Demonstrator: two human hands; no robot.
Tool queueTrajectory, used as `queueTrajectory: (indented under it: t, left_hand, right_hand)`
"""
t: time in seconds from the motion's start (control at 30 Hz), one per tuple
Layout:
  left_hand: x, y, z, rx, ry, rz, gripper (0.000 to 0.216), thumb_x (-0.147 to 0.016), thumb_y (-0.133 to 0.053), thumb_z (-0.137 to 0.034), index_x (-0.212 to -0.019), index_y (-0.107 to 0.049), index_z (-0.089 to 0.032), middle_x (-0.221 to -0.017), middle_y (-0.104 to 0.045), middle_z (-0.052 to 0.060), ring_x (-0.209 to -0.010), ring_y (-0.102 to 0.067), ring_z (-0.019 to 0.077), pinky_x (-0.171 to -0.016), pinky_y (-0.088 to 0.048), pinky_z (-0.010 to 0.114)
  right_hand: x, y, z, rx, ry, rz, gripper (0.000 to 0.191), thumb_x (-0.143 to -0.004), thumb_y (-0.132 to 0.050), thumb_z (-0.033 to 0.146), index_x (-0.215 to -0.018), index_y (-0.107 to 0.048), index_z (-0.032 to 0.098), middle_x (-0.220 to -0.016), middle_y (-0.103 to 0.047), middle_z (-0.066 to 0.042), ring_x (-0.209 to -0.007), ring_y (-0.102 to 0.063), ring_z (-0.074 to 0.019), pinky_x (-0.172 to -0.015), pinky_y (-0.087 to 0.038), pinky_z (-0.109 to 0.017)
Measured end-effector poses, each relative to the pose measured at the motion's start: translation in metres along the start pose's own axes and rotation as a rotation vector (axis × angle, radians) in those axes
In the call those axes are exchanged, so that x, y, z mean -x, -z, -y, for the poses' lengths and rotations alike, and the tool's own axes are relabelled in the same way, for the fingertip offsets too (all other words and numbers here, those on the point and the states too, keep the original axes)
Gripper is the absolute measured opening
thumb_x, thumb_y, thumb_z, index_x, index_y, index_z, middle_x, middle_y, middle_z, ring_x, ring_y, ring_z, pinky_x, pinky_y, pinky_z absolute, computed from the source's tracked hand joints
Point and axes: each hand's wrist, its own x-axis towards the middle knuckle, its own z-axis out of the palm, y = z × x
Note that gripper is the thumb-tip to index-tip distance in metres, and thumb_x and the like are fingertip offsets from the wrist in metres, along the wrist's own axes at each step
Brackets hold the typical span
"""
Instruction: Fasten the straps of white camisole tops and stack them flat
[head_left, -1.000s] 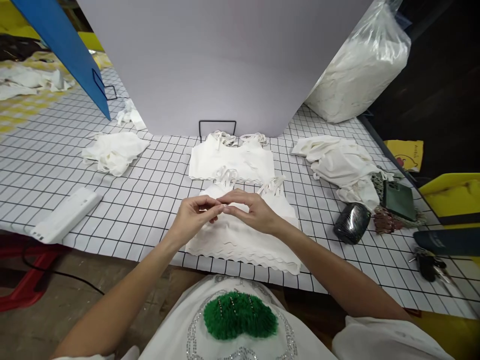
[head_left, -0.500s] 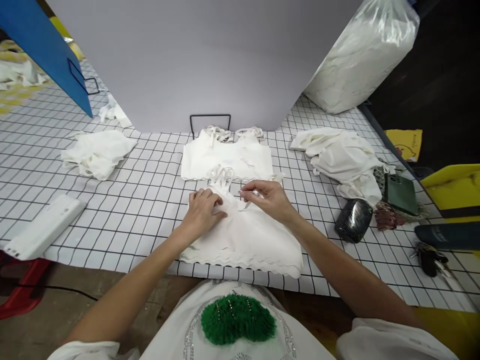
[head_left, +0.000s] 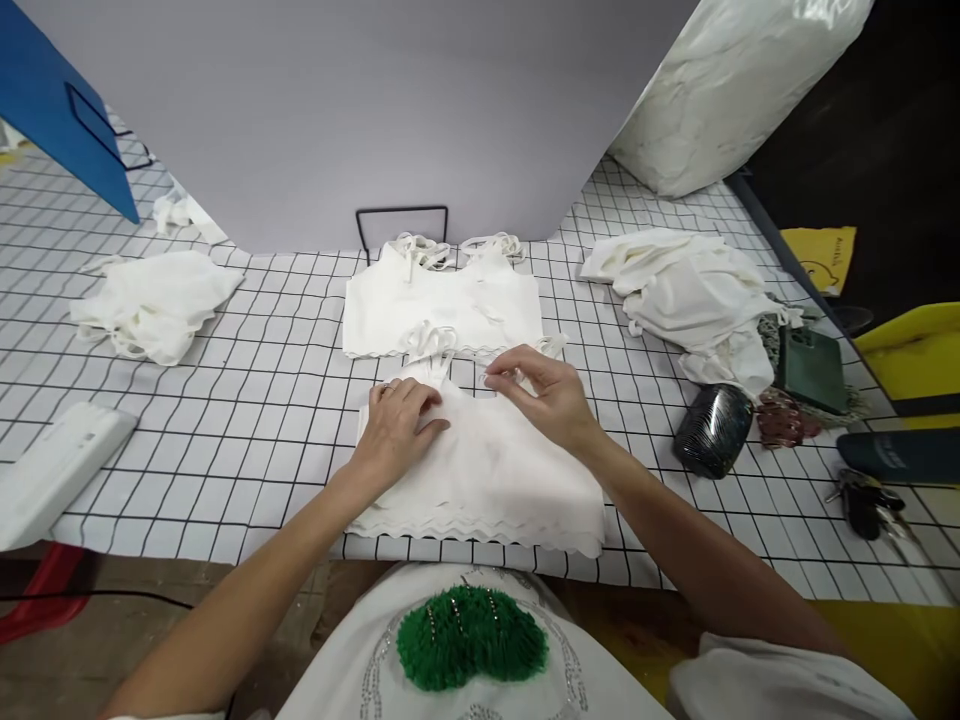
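Note:
A white strappy crop top [head_left: 487, 470] with a wavy hem lies spread near the table's front edge. My left hand [head_left: 397, 425] rests on its upper left part, fingers loosely bent and thumb apart, pressing on the fabric. Just above the neckline, my right hand [head_left: 544, 390] has thumb and forefinger pinched together. A tiny white bit shows at those fingertips, too small to name. Behind the near garment lies a second white crop top [head_left: 442, 310], its thin straps bunched at the far side.
A crumpled white garment [head_left: 161, 300] and a white box-like device [head_left: 64, 470] lie left. On the right are heaped white cloth [head_left: 682, 290], a shiny black rounded object [head_left: 712, 430], a green case [head_left: 814, 370] and keys [head_left: 866, 505]. A grey board [head_left: 375, 120] stands behind.
My right hand's pinched fingers have come slightly up from the neckline, and the small fold of fabric below them now lies flat. My left hand stays on the top. The view has shifted slightly.

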Motion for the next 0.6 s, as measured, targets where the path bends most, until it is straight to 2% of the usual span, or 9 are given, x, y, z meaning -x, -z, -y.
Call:
queueTrajectory:
  t: [0.07, 0.23, 0.37, 0.5, 0.6]
  left_hand:
    - [-0.002, 0.000, -0.001, -0.007, 0.010, 0.020, 0.014, -0.086, -0.072, -0.022, -0.095, -0.060, -0.020, -0.086, -0.060, 0.001, -0.086, -0.055, 0.0211, -0.087, -0.032, 0.040]
    - [-0.002, 0.002, -0.002, -0.003, -0.013, 0.038, 0.010, -0.088, -0.067, -0.019, -0.083, -0.058, -0.020, -0.092, -0.061, 0.002, -0.091, -0.055, 0.0223, -0.083, -0.033, 0.037]
    - [-0.002, 0.002, -0.001, -0.004, -0.011, 0.026, 0.010, -0.090, -0.067, -0.020, -0.096, -0.059, -0.021, -0.089, -0.063, 0.001, -0.089, -0.056, 0.0214, -0.087, -0.031, 0.039]
    - [-0.003, 0.002, -0.001, -0.010, -0.004, 0.063, 0.009, -0.088, -0.069, -0.021, -0.087, -0.060, -0.020, -0.093, -0.062, 0.002, -0.093, -0.055, 0.0218, -0.084, -0.033, 0.037]
    - [-0.002, 0.001, -0.002, 0.015, -0.029, 0.045, 0.007, -0.089, -0.067, -0.019, -0.086, -0.060, -0.020, -0.090, -0.064, 0.001, -0.089, -0.057, 0.0205, -0.083, -0.034, 0.037]
  right_hand:
    - [0.005, -0.007, -0.004, 0.068, 0.032, 0.049, 0.008, -0.089, -0.069, 0.027, -0.083, -0.071, 0.022, -0.082, -0.069, -0.003, -0.082, -0.063, -0.0183, -0.079, -0.053, -0.038]
    - [0.011, -0.015, -0.013, 0.118, 0.088, 0.112, 0.007, -0.090, -0.067, 0.021, -0.083, -0.069, 0.022, -0.079, -0.069, -0.002, -0.082, -0.061, -0.0181, -0.080, -0.051, -0.037]
    - [0.016, -0.019, -0.019, 0.136, 0.106, 0.126, 0.007, -0.090, -0.066, 0.018, -0.084, -0.069, 0.021, -0.079, -0.068, -0.003, -0.082, -0.060, -0.0183, -0.078, -0.051, -0.036]
    - [0.020, -0.023, -0.023, 0.160, 0.129, 0.124, 0.008, -0.091, -0.065, 0.019, -0.083, -0.068, 0.022, -0.078, -0.067, -0.002, -0.082, -0.059, -0.0190, -0.077, -0.051, -0.037]
    - [0.022, -0.024, -0.025, 0.178, 0.149, 0.123, 0.010, -0.092, -0.063, 0.020, -0.082, -0.067, 0.023, -0.078, -0.067, -0.002, -0.083, -0.059, -0.0198, -0.078, -0.051, -0.039]
